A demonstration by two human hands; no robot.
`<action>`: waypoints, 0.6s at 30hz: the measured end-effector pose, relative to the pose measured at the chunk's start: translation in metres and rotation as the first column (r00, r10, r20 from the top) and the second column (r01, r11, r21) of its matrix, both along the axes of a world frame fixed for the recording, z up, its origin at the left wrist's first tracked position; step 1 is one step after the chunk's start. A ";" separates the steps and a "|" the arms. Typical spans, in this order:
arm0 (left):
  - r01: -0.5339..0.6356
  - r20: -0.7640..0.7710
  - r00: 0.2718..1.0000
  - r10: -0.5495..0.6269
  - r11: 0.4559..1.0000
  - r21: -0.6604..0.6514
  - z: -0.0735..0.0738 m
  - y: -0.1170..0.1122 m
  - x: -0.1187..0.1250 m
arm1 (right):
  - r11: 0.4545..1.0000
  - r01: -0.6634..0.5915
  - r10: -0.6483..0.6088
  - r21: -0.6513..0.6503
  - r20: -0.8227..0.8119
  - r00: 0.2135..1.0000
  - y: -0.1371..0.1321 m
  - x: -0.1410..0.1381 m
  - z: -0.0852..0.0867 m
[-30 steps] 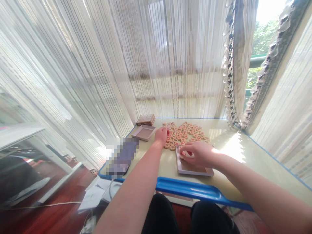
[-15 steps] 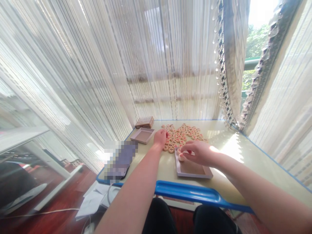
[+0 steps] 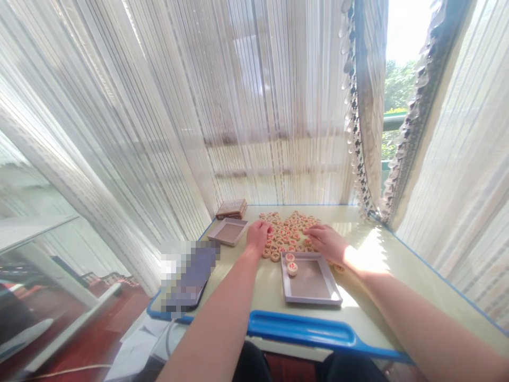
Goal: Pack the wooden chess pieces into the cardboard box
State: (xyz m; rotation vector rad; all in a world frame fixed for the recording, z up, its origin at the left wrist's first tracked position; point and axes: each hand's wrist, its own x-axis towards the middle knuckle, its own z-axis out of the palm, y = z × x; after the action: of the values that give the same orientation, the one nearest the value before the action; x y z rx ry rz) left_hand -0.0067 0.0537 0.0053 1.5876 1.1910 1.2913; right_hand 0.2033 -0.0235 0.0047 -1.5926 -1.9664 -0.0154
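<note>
Many round wooden Chinese chess pieces (image 3: 283,232) with red or dark characters are spread over the table. At the left edge of the spread is my left hand (image 3: 259,234), its fingers curled together among the pieces; whatever they hold is hidden. My right hand (image 3: 326,241) hovers at the right side of the spread, fingers stretched towards the pieces and apart from the thumb. Below the hands lies a shallow box tray (image 3: 312,301). Two red-marked pieces sit in its upper left corner, one chess piece (image 3: 292,269) just in front of the other.
A second shallow box tray (image 3: 228,241) lies at the left, with a folded brown board (image 3: 231,208) behind it. A dark, blurred-out device (image 3: 191,276) rests by the left edge. The table's blue rim (image 3: 302,328) has a molded groove. Curtains (image 3: 254,106) hang behind.
My right hand has left the near tray and moved up to the loose pieces. Two pieces now show in that tray. My left hand stays by the spread. The view has shifted slightly.
</note>
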 end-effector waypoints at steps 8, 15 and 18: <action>0.205 -0.282 0.939 -0.195 0.979 0.006 0.016 -0.013 0.005 | 0.994 -0.085 0.083 -0.072 -0.029 0.996 -0.004 -0.011 0.003; 0.503 -0.735 0.601 -0.314 0.863 0.042 0.015 -0.015 0.014 | 0.998 -0.056 0.057 0.010 -0.035 0.998 -0.010 -0.012 0.010; 0.487 -0.777 0.566 -0.276 0.872 0.045 0.014 -0.015 0.015 | 0.999 -0.052 0.052 0.009 -0.017 0.998 -0.009 -0.012 0.008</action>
State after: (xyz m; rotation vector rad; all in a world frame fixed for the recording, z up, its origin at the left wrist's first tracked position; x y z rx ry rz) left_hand 0.0081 0.0382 0.0196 2.5629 1.0321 0.4659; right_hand 0.1916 -0.0324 0.0125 -1.5305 -1.9913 0.0102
